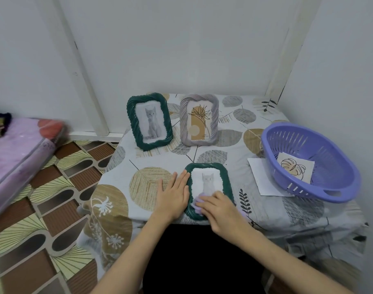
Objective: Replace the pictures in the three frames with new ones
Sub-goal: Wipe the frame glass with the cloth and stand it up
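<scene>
A dark green frame (226,179) with a grey cat picture lies flat near the table's front edge. My left hand (173,196) rests flat on the cloth, fingertips against the frame's left side. My right hand (218,209) presses a lilac cloth (199,201) onto the frame's lower part. At the back a second green frame (149,122) with a cat picture stands upright, and beside it a grey frame (199,119) holds a line-drawn plant picture. A leaf picture (293,168) lies inside the purple basket (338,187).
A white sheet (261,177) lies partly under the basket on the leaf-patterned tablecloth (143,183). White walls close off the table at the back and right. To the left are a patterned floor (53,198) and a pink mattress (17,153).
</scene>
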Available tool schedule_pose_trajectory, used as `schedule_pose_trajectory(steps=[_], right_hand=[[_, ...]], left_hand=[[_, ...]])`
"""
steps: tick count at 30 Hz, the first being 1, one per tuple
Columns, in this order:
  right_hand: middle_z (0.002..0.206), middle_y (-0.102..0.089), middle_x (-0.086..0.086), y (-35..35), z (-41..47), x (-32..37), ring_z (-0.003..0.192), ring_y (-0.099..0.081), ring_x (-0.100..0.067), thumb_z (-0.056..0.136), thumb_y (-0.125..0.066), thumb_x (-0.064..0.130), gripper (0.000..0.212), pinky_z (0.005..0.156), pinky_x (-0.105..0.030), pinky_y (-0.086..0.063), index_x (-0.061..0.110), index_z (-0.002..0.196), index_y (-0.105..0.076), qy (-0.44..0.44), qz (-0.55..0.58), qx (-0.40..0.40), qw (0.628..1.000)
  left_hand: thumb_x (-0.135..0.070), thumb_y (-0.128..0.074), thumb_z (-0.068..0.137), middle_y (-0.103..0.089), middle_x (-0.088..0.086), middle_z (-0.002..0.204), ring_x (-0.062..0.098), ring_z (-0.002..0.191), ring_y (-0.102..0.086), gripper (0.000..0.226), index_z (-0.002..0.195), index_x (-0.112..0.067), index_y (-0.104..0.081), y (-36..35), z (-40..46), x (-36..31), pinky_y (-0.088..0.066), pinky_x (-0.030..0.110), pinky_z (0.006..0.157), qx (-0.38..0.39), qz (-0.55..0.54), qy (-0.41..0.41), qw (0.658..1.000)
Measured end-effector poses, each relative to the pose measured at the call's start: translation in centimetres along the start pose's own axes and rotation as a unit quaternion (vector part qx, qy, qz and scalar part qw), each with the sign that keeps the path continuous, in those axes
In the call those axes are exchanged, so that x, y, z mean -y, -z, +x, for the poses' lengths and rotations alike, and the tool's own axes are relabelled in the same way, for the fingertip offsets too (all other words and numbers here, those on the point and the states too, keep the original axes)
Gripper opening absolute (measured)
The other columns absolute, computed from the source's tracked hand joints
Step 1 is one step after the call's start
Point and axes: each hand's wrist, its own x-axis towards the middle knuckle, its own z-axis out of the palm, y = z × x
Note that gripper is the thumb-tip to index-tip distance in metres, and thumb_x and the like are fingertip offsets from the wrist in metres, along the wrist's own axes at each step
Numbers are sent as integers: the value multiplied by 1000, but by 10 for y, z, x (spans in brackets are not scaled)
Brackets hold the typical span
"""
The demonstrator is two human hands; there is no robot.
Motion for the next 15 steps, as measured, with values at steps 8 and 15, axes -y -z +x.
schedule_pose_trajectory(steps=[8, 15], right_hand=[[93, -71, -4, -2, 46, -74, 71, -54, -26, 64, -77, 1, 34, 64, -34, -51, 11, 96, -70, -113, -52, 12, 992], [102, -71, -7, -13, 59, -23, 74, -55, -31, 84, -49, 13, 27, 71, -39, -52, 6, 101, -69, -61, 49, 4, 997]], left_hand=[[-32, -13, 99, -2, -20, 155, 6, 145, 2, 49, 147, -33, -4, 1, 0, 0, 5, 46, 117, 8, -9, -2, 1000], [-32, -13, 99, -3, -18, 156, 5, 145, 2, 49, 147, -30, -3, -2, 1, -1, 4, 47, 116, 6, 6, -2, 1000]])
